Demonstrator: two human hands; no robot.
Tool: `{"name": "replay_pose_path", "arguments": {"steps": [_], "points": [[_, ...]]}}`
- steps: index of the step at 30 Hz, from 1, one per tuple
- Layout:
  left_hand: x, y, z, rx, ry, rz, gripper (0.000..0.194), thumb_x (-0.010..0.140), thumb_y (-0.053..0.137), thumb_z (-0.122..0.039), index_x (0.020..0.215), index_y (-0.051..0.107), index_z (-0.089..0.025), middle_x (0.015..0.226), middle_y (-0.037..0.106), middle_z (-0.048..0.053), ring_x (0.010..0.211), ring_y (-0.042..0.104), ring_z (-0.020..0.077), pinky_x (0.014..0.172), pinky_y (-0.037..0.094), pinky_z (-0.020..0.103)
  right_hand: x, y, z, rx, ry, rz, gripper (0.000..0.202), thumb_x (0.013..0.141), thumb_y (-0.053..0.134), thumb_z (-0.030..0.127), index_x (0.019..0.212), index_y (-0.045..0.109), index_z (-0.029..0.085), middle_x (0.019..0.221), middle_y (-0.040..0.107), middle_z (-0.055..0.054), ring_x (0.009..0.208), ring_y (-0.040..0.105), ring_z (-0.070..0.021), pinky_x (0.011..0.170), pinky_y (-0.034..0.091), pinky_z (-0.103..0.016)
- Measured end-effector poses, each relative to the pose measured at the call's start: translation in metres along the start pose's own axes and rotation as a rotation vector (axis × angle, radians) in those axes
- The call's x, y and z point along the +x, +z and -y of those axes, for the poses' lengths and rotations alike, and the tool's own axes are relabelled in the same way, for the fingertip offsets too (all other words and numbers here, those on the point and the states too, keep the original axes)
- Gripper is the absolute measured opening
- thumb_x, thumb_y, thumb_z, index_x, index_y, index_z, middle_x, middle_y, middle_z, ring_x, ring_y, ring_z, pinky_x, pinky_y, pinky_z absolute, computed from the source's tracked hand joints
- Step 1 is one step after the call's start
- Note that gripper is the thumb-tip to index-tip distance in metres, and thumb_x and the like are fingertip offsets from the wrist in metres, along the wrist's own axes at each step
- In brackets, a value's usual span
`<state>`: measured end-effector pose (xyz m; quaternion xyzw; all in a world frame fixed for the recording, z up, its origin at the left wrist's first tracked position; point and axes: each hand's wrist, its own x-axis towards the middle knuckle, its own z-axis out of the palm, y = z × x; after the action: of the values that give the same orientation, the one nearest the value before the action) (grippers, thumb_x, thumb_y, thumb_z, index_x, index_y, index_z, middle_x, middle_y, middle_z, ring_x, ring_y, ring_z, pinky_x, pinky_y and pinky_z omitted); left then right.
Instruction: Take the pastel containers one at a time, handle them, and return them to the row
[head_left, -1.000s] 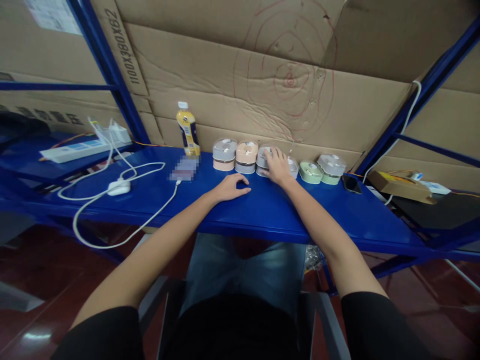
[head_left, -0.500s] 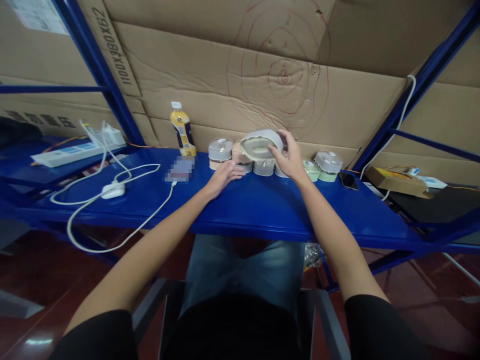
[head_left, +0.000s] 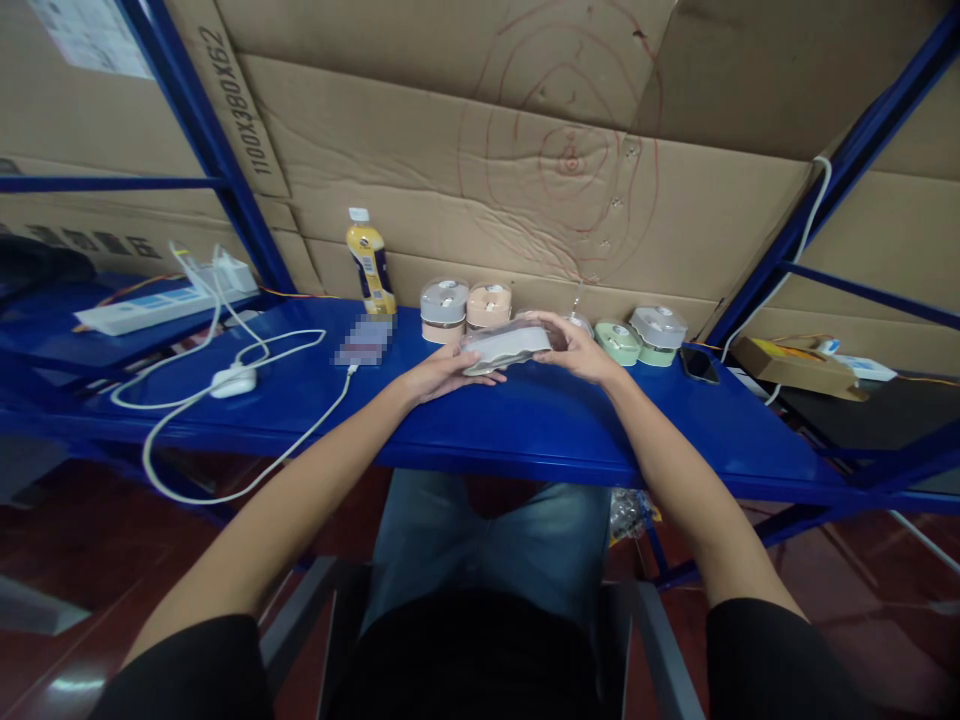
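Between my two hands, a little above the blue table (head_left: 510, 430), is a grey container with a clear lid (head_left: 510, 345), tilted on its side. My left hand (head_left: 439, 376) grips its left end, thumb on top and fingers underneath. At the other end, my right hand (head_left: 576, 350) has its fingers curled over the container. Behind them stand a grey-and-pink container stack (head_left: 444, 308) and a peach container stack (head_left: 489, 303). Right of my right hand are a green container (head_left: 618, 342) and a grey-and-green stack (head_left: 658, 334). Another container is mostly hidden behind my right hand.
A yellow drink bottle (head_left: 371, 265) stands at the back left, near a blurred-out phone-like object (head_left: 365, 340) on a white cable. Further left are a charger (head_left: 234, 381) and a power strip (head_left: 161, 308). A black phone (head_left: 699, 364) lies right. Cardboard (head_left: 420, 170) backs the table.
The grey container has come down and toward me, turning from showing its hollow underside. My left hand has closed on its left end; my right hand still holds it.
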<state>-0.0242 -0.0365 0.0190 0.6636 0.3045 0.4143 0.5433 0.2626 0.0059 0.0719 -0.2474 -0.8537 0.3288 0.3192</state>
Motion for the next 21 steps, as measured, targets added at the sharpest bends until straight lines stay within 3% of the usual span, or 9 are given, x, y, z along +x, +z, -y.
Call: {"name": "replay_pose_path", "arguments": {"steps": [5,8,13,17,21], "points": [[0.002,-0.001,0.005,0.425,0.063,-0.177,0.090,0.071,0.094,-0.052,0.147,0.062,-0.016,0.137,0.075,0.017,0.129,0.072,0.0383,0.109,0.061,0.052,-0.009,-0.002,-0.010,0.000,0.011,0.145,0.098,0.070,0.097,0.055,0.157,0.059,0.027,0.165,0.058,-0.013,0.152,0.057,-0.0354,0.126,0.047,-0.055],[0.003,0.000,0.011,0.621,0.101,-0.141,0.099,0.063,0.100,-0.052,0.146,0.061,-0.016,0.144,0.071,0.017,0.133,0.069,0.0389,0.117,0.055,0.055,-0.009,0.014,-0.015,-0.178,-0.007,0.115,0.102,0.069,0.097,0.058,0.157,0.058,0.023,0.156,0.065,-0.016,0.145,0.062,-0.0363,0.126,0.047,-0.057],[0.004,0.001,0.019,0.667,0.143,-0.086,0.099,0.062,0.100,-0.054,0.144,0.060,-0.017,0.145,0.070,0.019,0.135,0.068,0.0397,0.118,0.052,0.055,-0.006,0.038,-0.014,-0.447,-0.054,0.084,0.097,0.075,0.092,0.066,0.155,0.061,0.023,0.153,0.066,-0.017,0.143,0.062,-0.0386,0.125,0.047,-0.057],[0.004,0.001,0.019,0.721,0.141,-0.109,0.098,0.061,0.100,-0.055,0.144,0.062,-0.017,0.147,0.068,0.018,0.135,0.067,0.0399,0.119,0.051,0.054,-0.006,0.022,-0.015,-0.405,-0.043,-0.014,0.087,0.085,0.081,0.069,0.156,0.060,0.023,0.159,0.063,-0.016,0.144,0.062,-0.0367,0.124,0.048,-0.054],[0.004,0.004,0.017,0.768,0.222,-0.024,0.061,0.077,0.090,-0.053,0.129,0.076,-0.024,0.133,0.076,0.009,0.127,0.070,0.0329,0.118,0.051,0.050,-0.007,-0.003,-0.021,-0.398,0.079,-0.214,0.077,0.095,0.069,0.066,0.156,0.057,0.020,0.151,0.069,-0.017,0.134,0.068,-0.0368,0.115,0.053,-0.055]]}}
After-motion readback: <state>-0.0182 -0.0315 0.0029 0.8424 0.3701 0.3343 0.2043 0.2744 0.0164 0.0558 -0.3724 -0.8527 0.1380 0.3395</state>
